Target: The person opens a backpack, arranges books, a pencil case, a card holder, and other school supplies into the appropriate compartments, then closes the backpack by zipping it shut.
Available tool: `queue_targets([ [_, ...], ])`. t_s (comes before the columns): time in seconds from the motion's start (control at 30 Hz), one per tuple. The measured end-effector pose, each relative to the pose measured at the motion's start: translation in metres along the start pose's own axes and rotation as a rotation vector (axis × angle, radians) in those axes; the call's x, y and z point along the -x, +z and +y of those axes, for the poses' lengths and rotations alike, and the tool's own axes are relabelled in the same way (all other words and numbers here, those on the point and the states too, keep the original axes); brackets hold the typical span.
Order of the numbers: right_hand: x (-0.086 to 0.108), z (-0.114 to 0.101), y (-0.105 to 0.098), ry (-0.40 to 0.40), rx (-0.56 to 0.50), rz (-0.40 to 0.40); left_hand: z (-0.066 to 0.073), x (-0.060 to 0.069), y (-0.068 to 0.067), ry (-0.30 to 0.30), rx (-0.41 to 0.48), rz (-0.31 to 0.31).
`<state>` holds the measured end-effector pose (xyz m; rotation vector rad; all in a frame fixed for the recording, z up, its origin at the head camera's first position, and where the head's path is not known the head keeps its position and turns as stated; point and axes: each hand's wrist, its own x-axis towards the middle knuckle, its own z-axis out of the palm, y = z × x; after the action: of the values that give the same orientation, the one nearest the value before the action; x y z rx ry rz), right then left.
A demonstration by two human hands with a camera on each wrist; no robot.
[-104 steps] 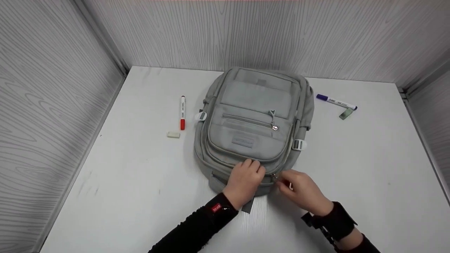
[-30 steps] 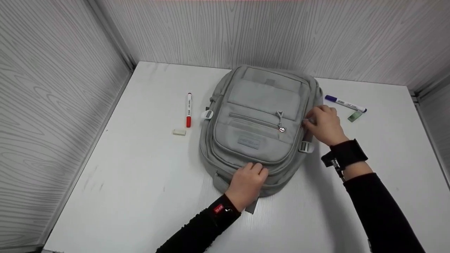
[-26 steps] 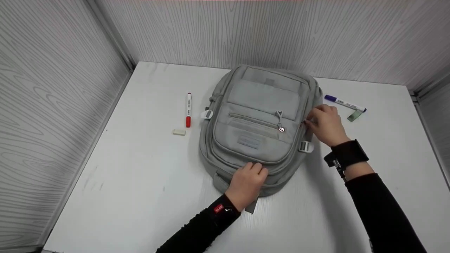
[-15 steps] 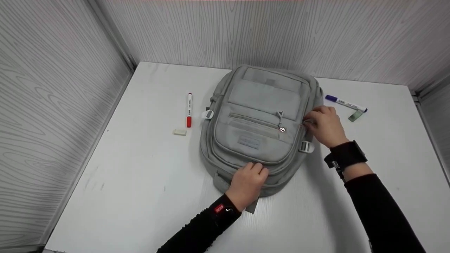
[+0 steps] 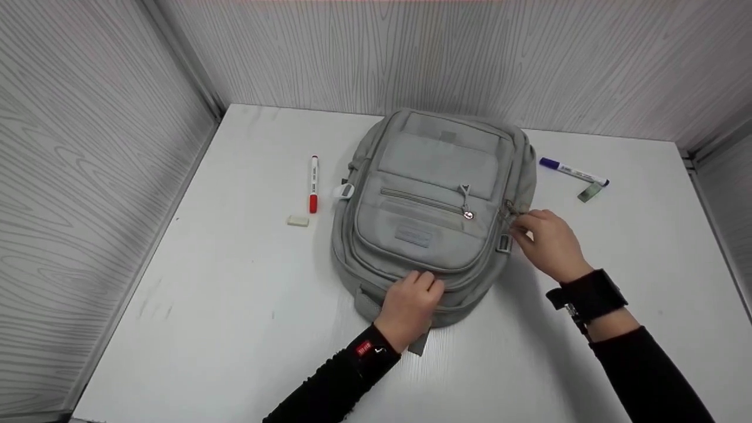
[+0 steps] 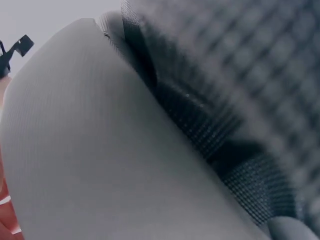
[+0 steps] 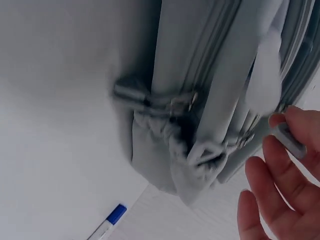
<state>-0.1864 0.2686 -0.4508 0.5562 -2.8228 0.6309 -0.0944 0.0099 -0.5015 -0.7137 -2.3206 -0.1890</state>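
A grey backpack [image 5: 420,200] lies front side up, with the end nearest the person carrying a handle loop [image 5: 367,305]. My left hand [image 5: 408,308] grips the fabric at this near end with curled fingers. In the left wrist view only grey fabric [image 6: 100,130] and dark mesh [image 6: 200,110] fill most of the frame. At the bag's right side, my right hand [image 5: 549,244] has thumb and forefinger together beside a zipper slider [image 5: 509,204]. The right wrist view shows a small grey zipper pull [image 7: 290,140] pinched there, the other fingers loosely bent.
Left of the bag lie a red-capped marker [image 5: 313,185] and a pale eraser [image 5: 298,221]. To its right are a blue-capped marker [image 5: 574,172] and a small green piece [image 5: 589,192]. Panels [image 5: 329,53] stand around the white table [image 5: 235,305].
My right hand first went from the near end up the bag's right side, then in the last half second slipped slightly back toward me, uncovering the slider. The left hand kept its grip.
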Motion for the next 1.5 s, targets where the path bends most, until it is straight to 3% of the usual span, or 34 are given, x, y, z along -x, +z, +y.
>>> queue_targets([
  [0.23, 0.022, -0.03, 0.014, -0.067, 0.016, 0.027, 0.0, 0.001, 0.004, -0.004, -0.01, 0.042],
  [0.43, 0.047, -0.06, 0.023, -0.098, 0.002, 0.041, -0.002, 0.002, 0.003, -0.018, 0.021, 0.034],
  [0.57, 0.06, -0.079, 0.032, -0.163, 0.01, 0.08, -0.002, 0.003, 0.003, -0.045, 0.059, 0.012],
  [0.73, 0.068, -0.097, 0.043, -0.259, 0.028, 0.146, -0.003, 0.005, 0.004, -0.09, 0.1, -0.003],
  [0.9, 0.069, -0.11, 0.057, -0.245, -0.029, 0.186, -0.005, 0.005, 0.006, -0.131, 0.125, 0.017],
  [1.13, 0.072, -0.111, 0.062, -0.278, -0.042, 0.164, -0.006, 0.006, 0.006, -0.149, 0.153, 0.015],
  [1.37, 0.08, -0.099, 0.054, -0.306, -0.028, 0.067, -0.002, 0.002, -0.004, -0.244, 0.286, -0.078],
  [1.5, 0.084, -0.095, 0.051, -0.341, -0.05, 0.095, 0.005, -0.004, -0.009, -0.277, 0.301, -0.107],
])
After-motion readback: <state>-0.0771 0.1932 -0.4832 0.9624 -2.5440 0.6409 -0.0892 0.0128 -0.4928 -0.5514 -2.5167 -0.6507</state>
